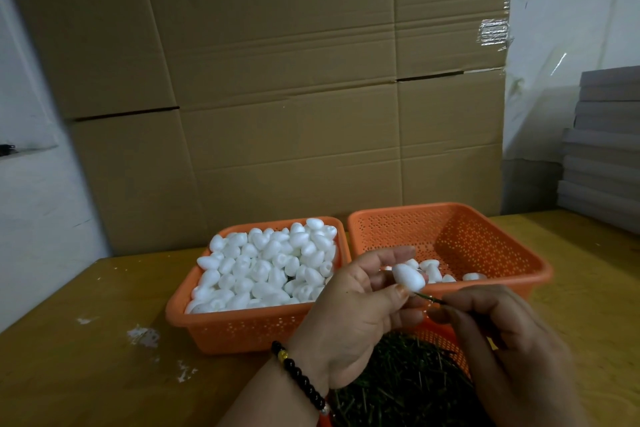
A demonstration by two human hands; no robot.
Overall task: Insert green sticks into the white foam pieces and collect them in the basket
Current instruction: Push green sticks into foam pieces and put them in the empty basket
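Just in front of right orange basket (491, 243), left hand (360, 309) pinches white foam piece (408, 277) between thumb and fingers. Right hand (498, 340), fingers curled, pinches green stick (428, 298), tip at foam's lower end.

Advice: keep stick along foam's long axis, push straight, no bending.

Unclear: stick depth; stick pile (398, 388) container mostly hidden by hands.

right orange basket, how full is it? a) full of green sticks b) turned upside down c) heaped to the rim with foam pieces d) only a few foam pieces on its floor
d: the right orange basket stands upright and shows mostly bare perforated floor, with only a few foam pieces near its front wall; the heaped one is the left basket.
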